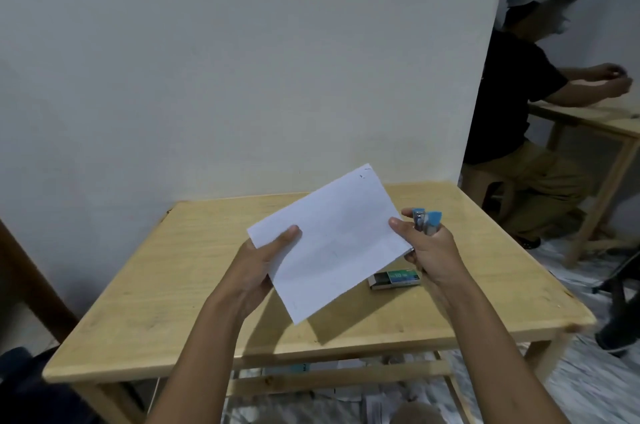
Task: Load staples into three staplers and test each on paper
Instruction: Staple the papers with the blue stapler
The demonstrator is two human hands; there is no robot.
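Left hand (258,262) pinching paper (332,240); right hand (431,252) clutching blue staplers (426,221) and paper; staple box (394,280) on table (173,285), contents unseen.

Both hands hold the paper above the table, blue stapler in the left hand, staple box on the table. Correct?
Not quite: the head view shows the blue stapler in the right hand, not the left hand. Paper, staple box and table are as stated.

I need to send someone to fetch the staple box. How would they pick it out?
Look at the wooden table by the white wall. Near its right side, under the edge of the paper held above it, lies the staple box. It is small, flat, dark with a green label, the only thing lying on the tabletop.
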